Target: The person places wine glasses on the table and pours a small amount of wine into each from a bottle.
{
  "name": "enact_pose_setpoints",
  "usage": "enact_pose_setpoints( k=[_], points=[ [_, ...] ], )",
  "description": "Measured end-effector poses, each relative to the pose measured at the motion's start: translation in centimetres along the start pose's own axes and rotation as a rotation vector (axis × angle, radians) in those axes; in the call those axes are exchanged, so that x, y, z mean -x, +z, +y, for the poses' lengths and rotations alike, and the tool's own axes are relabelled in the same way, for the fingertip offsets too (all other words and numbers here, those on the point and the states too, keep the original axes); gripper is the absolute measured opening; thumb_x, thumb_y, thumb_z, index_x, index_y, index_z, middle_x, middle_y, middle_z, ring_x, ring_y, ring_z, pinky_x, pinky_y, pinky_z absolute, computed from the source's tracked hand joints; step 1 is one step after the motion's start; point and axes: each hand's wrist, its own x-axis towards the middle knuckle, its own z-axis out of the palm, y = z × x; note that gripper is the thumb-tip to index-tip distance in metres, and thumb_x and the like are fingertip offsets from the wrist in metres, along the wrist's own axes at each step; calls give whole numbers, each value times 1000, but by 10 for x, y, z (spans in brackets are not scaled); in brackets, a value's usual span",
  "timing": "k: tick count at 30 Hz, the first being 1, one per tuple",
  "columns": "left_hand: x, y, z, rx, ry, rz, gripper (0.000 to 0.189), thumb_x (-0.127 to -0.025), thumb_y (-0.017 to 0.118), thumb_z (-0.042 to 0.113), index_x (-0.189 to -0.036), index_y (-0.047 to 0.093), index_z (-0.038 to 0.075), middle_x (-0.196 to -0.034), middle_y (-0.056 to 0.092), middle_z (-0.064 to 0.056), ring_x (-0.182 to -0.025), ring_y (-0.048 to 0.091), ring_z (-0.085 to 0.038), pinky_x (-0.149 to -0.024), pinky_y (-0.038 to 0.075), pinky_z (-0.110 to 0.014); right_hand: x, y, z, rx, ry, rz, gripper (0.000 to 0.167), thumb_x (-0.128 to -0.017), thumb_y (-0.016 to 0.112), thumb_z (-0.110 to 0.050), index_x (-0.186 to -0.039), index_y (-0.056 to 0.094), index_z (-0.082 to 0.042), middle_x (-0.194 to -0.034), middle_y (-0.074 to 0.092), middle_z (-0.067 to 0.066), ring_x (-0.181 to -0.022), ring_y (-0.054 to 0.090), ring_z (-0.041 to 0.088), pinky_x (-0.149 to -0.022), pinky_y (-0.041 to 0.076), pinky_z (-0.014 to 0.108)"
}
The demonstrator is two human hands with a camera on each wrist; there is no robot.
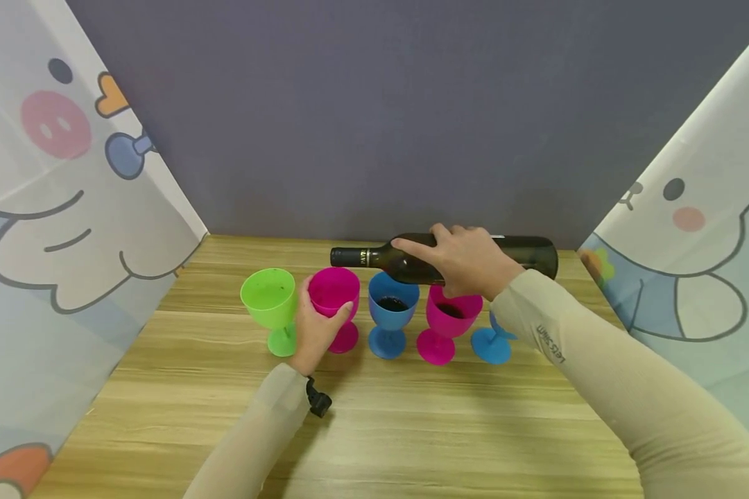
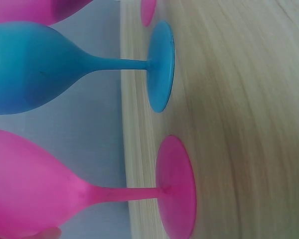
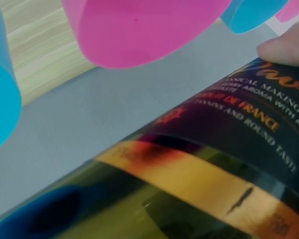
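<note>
In the head view my left hand [image 1: 315, 329] holds the bowl of a pink goblet [image 1: 337, 333], second from the left, which stands upright. Its stem and foot show in the left wrist view, with a fingertip [image 2: 51, 232] at the bowl. My right hand [image 1: 471, 260] grips a dark wine bottle [image 1: 406, 263] round its body from above. The bottle lies nearly level in the air, its neck pointing left over the held pink goblet's far rim. Its label [image 3: 259, 109] fills much of the right wrist view, where a thumb or finger [image 3: 286, 50] presses on the glass.
Left of the held goblet stands a green goblet [image 1: 268, 301]. To the right are a blue goblet [image 1: 390, 322] and another pink goblet [image 1: 440, 326], both with dark liquid, and a blue goblet [image 1: 492, 345] partly behind my sleeve. A grey wall [image 1: 381, 125] backs the wooden table [image 1: 424, 430].
</note>
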Motion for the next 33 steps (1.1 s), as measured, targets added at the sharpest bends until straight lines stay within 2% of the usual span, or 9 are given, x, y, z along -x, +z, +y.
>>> enact_pose_setpoints(
  k=[6,12,18,27,33],
  points=[
    [-2,-1,0,9,0,8,80,-77,77,12,-141,30,1,-130,48,-21,-116,49,-36,-92,48,-50,-1,-2,-1,11,-9,-18,97,-66,84,-32,-148,33,-28,-94,57,16,-56,49,23,-42,45,29],
    [-1,0,3,-22,1,15,79,-78,77,13,-141,31,1,-129,49,-21,-114,51,-37,-91,48,-51,0,-4,-2,9,2,-31,96,-65,84,-31,-147,34,-28,-94,58,16,-57,51,23,-43,47,30],
    [0,2,3,-38,-20,7,79,-78,77,14,-141,30,2,-130,49,-21,-115,50,-36,-91,49,-51,1,-3,0,19,3,-50,98,-65,85,-33,-148,32,-29,-94,58,15,-58,52,23,-44,48,30],
    [-2,0,1,-55,-43,7,82,-78,78,16,-142,29,4,-131,49,-20,-115,50,-36,-91,48,-50,-2,-5,-2,40,-28,-7,98,-65,85,-33,-148,32,-29,-92,58,15,-55,50,23,-44,48,31],
    [-1,2,2,-66,-23,-2,81,-78,78,16,-142,30,3,-130,49,-20,-115,51,-36,-91,49,-50,0,-6,0,49,-41,1,97,-65,85,-31,-147,34,-27,-91,58,15,-55,50,23,-44,46,30]
  ],
)
